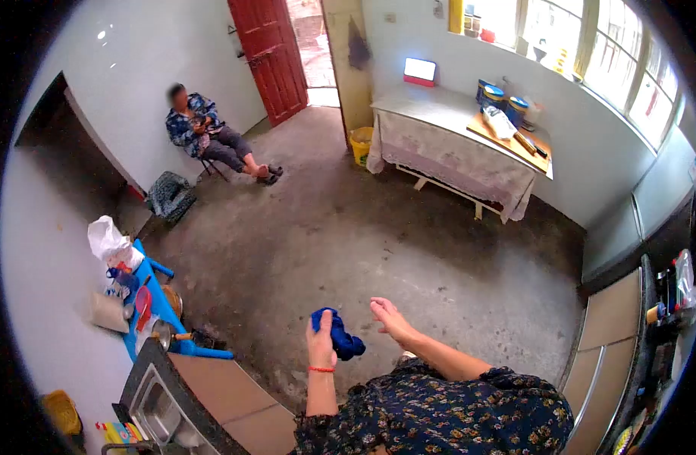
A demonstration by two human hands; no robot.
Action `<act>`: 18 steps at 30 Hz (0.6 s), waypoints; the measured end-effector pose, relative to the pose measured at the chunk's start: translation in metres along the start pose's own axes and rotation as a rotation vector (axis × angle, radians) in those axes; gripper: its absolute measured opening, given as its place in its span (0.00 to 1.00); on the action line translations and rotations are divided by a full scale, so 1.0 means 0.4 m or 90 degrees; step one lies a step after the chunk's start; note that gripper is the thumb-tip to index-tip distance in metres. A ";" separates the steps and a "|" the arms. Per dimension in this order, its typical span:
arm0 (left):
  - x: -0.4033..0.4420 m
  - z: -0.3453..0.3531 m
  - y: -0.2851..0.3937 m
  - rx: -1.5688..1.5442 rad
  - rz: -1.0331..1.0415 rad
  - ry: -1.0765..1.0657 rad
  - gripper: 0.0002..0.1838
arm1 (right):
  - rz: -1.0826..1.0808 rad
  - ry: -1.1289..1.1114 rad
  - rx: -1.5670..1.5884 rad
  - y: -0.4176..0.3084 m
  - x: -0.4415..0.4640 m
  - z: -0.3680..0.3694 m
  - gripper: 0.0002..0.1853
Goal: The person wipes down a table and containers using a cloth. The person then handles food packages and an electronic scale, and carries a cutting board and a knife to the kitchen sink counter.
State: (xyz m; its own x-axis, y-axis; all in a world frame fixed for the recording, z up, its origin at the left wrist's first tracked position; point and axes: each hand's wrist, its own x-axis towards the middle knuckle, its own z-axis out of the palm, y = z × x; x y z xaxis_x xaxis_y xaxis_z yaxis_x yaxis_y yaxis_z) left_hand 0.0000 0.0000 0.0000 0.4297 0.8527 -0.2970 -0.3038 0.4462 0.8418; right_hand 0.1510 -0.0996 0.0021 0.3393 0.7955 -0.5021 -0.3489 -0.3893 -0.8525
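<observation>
1. The blue cloth point(348, 344) is bunched in the left hand point(321, 347), up off the floor point(424, 265), its loose part bulging towards the right hand point(399, 326).
2. The left fingers are closed around the cloth, the thumb lying over its upper side.
3. The right fingers are released and partly spread, apart from the cloth and holding nothing.
4. It looks light, soft and limp, unlikely to break or slip; whether it is damp, I cannot tell.
5. The thick gathered middle seems the best hold; a loose fold would likely sag.
</observation>
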 end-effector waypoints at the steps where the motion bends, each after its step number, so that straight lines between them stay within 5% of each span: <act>1: 0.022 0.064 -0.022 0.029 -0.042 0.015 0.13 | -0.068 0.013 -0.048 -0.019 -0.004 -0.046 0.32; 5: 0.089 0.302 -0.060 0.077 -0.152 -0.213 0.13 | -0.176 -0.036 0.049 -0.042 0.040 -0.192 0.27; 9: 0.156 0.478 -0.115 0.212 -0.151 -0.420 0.14 | -0.193 0.099 0.186 -0.074 0.009 -0.372 0.23; 14: 0.231 0.683 -0.198 0.496 0.141 -0.512 0.13 | -0.151 0.231 0.245 -0.063 0.035 -0.530 0.13; 18: 0.283 0.797 -0.223 0.675 0.171 -0.625 0.12 | -0.100 0.357 0.401 -0.093 0.127 -0.526 0.13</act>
State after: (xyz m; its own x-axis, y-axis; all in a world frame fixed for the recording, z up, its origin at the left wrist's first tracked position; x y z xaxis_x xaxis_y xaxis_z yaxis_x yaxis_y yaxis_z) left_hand 0.3467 -0.0298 0.0352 0.9867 0.1602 -0.0274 0.1000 -0.4656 0.8793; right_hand 0.3649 -0.1423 -0.0226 0.7480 0.4073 -0.5240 -0.6255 0.1690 -0.7617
